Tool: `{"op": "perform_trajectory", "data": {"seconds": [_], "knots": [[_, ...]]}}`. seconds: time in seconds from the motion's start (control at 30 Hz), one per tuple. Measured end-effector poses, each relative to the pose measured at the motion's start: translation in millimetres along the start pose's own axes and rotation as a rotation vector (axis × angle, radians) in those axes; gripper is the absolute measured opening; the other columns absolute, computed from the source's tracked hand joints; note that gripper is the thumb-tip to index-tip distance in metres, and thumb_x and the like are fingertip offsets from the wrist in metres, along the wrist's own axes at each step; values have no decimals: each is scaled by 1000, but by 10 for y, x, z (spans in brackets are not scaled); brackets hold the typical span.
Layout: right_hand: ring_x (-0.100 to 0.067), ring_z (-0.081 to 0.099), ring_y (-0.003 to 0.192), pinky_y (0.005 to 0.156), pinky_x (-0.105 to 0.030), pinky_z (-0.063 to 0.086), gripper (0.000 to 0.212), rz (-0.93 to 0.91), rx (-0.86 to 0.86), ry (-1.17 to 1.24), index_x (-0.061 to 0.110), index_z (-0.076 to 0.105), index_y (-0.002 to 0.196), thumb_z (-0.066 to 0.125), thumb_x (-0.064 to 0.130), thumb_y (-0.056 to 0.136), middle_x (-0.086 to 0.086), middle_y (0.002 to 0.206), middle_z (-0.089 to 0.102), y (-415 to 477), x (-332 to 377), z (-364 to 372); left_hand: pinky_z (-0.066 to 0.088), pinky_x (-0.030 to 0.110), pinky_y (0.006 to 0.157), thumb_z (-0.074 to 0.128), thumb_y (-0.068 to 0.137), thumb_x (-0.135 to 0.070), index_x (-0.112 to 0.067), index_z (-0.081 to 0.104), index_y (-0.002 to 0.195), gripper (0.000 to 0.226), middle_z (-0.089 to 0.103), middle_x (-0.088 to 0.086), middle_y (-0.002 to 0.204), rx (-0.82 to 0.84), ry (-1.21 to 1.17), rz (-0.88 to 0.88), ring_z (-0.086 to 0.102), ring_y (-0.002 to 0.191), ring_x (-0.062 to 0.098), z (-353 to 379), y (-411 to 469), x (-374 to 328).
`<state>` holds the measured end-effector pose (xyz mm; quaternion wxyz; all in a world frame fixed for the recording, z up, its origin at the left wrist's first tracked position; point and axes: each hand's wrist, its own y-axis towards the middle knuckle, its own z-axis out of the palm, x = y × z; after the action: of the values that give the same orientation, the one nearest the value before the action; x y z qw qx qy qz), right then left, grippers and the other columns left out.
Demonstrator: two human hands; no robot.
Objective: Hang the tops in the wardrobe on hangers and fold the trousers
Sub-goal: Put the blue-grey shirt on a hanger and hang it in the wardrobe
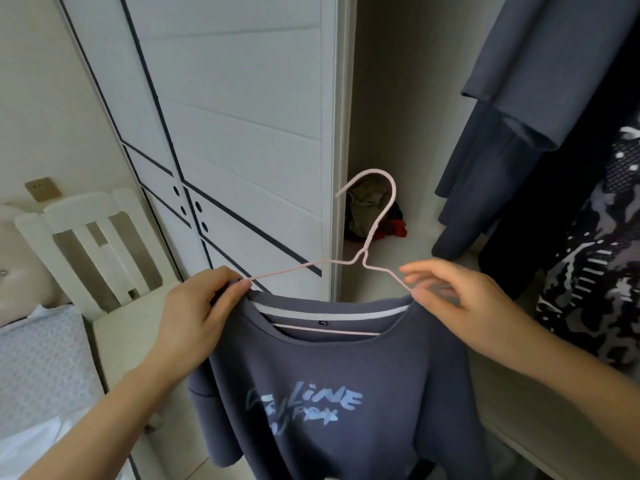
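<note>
Left hand point(197, 317) gripping one shoulder of the blue-grey T-shirt point(329, 375), fingers curled over the fabric. Right hand point(460, 299) pinching the other shoulder. Shirt hanging on the pink hanger point(362, 258), facing the open wardrobe point(398, 98).

Forearms point(114, 403), left hand point(194, 306) and right hand point(460, 299) are bare.

- The top point(329, 375) hangs on the hanger point(363, 254).
- My left hand point(197, 313) grips the top at the hanger's left end; my right hand point(464, 299) pinches its right arm.
- Behind the hanger: heap of clothes point(360, 209).
- Left of it: wardrobe door point(242, 116).
- Right of it: hanging garments point(519, 116).
</note>
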<state>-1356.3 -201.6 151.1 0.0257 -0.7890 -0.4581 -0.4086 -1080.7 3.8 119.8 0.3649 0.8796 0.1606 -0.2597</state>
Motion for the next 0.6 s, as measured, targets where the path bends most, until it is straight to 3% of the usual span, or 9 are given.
{"op": "perform_trajectory", "data": {"seconds": [0.1,0.23,0.33,0.43,0.6], "knots": [[0,65,93,87,-27,53,26,79,209,35,35,59,120,55,29,95,13,96,69,180,190,-174,44,35,68,46,93,-49,-22,60,77,35,57,-6,72,-5,-28,46,56,72,14,85,96,-24],[-8,57,67,69,-25,53,28,51,352,156,30,62,117,47,14,100,5,71,59,275,382,-349,45,39,70,44,94,-51,-26,61,80,34,56,-9,72,48,27,122,55,74,13,107,253,-36],[-8,47,61,71,-33,58,31,40,383,202,32,62,119,46,12,101,7,63,45,282,448,-370,43,27,74,39,95,-57,-29,64,84,39,60,-14,76,177,74,233,56,77,7,87,401,-144],[-7,40,56,71,-37,57,25,71,437,215,23,61,120,45,16,102,12,56,40,308,575,-415,42,22,75,41,96,-57,-28,69,87,42,56,-20,76,229,102,363,54,76,3,93,560,-281],[-7,50,58,86,-52,55,25,47,398,94,11,69,111,45,11,102,11,53,52,341,827,-744,44,24,74,44,96,-54,-29,72,92,38,58,-20,77,258,81,466,56,76,1,167,803,-520]]}}
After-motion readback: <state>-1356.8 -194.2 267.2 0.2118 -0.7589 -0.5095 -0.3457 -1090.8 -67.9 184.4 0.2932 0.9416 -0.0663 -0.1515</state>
